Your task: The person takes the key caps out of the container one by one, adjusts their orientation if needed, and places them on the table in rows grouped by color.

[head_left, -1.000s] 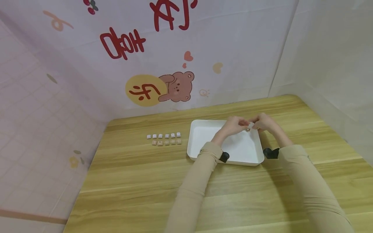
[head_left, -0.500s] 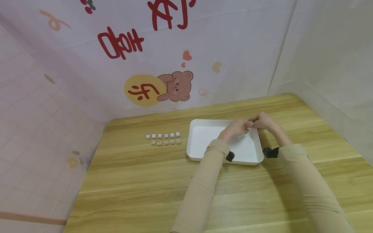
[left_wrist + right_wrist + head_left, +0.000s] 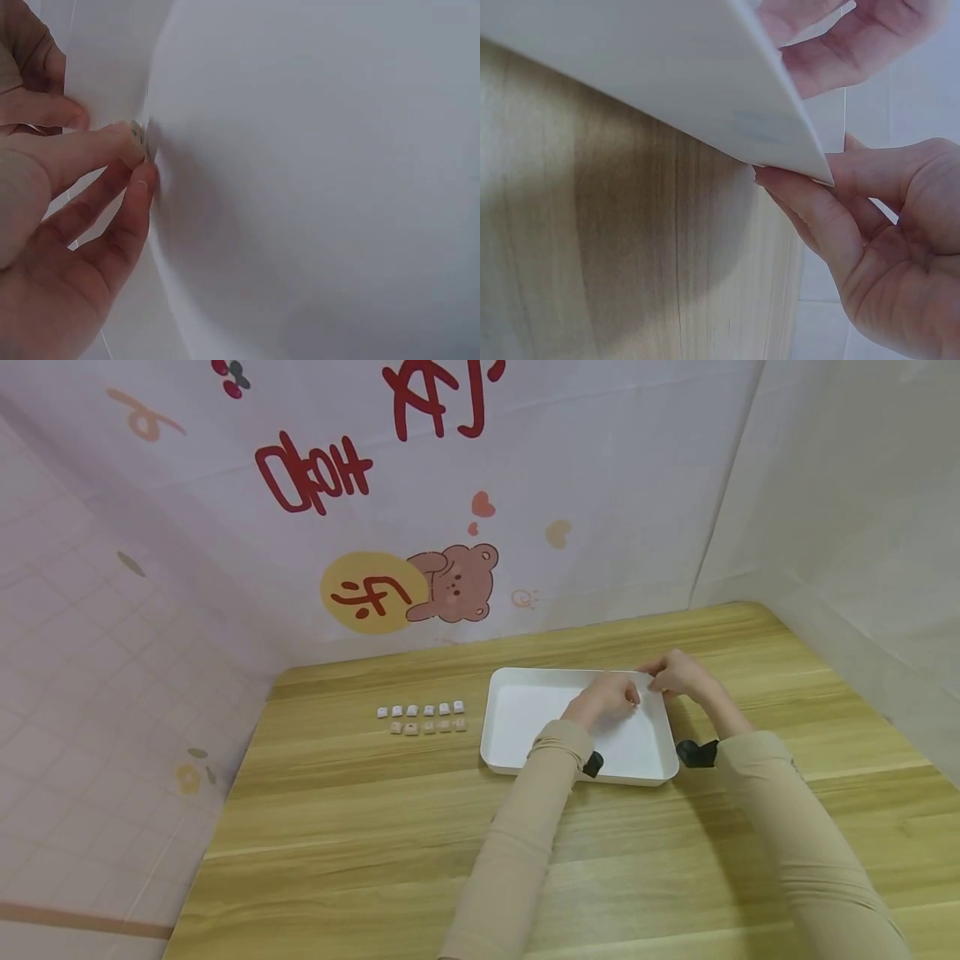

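A white rectangular tray (image 3: 525, 710) sits on the wooden table. Over its right part, my left hand (image 3: 603, 697) pinches a small pale keycap (image 3: 134, 147) between thumb and fingers; a green mark shows on it in the left wrist view. The keycap is close to the tray's surface, and the hand mostly hides it from the head camera. At the tray's far right corner, my right hand (image 3: 677, 675) grips the rim, thumb on one side of the wall and fingers on the other, as the right wrist view (image 3: 900, 217) shows.
Left of the tray, small keycaps lie in two rows on the table (image 3: 360, 827): several white keycaps (image 3: 412, 711) behind, several tan keycaps (image 3: 412, 729) in front. A printed cloth wall (image 3: 600, 468) stands behind the table, with more cloth at both sides.
My left hand has moved right and taken hold of the small keycap in the tray's far right corner, then drawn slightly away from the right hand. The right hand has stayed on the rim.
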`<move>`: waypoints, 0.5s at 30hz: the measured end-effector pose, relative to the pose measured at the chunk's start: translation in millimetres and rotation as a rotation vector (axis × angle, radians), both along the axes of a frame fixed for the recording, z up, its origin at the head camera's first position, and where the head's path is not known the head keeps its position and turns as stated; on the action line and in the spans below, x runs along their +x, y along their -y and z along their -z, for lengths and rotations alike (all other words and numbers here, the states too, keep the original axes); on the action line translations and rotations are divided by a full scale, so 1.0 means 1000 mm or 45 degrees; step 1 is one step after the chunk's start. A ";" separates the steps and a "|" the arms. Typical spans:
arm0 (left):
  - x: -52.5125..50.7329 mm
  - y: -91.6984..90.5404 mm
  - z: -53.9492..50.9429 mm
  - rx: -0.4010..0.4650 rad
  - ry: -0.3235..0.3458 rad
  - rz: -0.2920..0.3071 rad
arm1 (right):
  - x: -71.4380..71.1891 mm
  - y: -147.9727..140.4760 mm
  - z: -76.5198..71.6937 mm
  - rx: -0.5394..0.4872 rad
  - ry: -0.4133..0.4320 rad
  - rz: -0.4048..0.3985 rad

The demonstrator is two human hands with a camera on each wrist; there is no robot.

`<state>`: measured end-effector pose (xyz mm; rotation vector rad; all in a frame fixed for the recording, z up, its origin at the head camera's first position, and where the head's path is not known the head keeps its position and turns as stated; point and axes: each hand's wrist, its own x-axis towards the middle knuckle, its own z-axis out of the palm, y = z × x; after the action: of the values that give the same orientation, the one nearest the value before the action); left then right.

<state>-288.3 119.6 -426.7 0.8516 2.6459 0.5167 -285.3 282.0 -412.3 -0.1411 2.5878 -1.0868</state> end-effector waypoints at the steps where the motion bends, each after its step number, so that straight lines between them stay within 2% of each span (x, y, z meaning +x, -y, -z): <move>1: 0.000 0.000 -0.001 0.010 0.017 -0.008 | 0.000 0.000 0.000 -0.002 -0.002 -0.003; 4: 0.001 0.003 -0.004 0.061 0.075 -0.009 | 0.001 0.000 0.000 -0.004 -0.004 -0.007; 9: 0.000 0.013 -0.007 0.232 0.219 0.012 | 0.001 0.000 0.000 0.005 -0.004 -0.002; 15: 0.000 0.030 -0.009 0.474 0.443 -0.050 | 0.001 0.000 0.000 0.011 0.014 0.000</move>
<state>-288.2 89.5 -417.6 0.7273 2.2841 1.0851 -284.6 281.9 -412.5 -0.1328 2.5827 -1.0732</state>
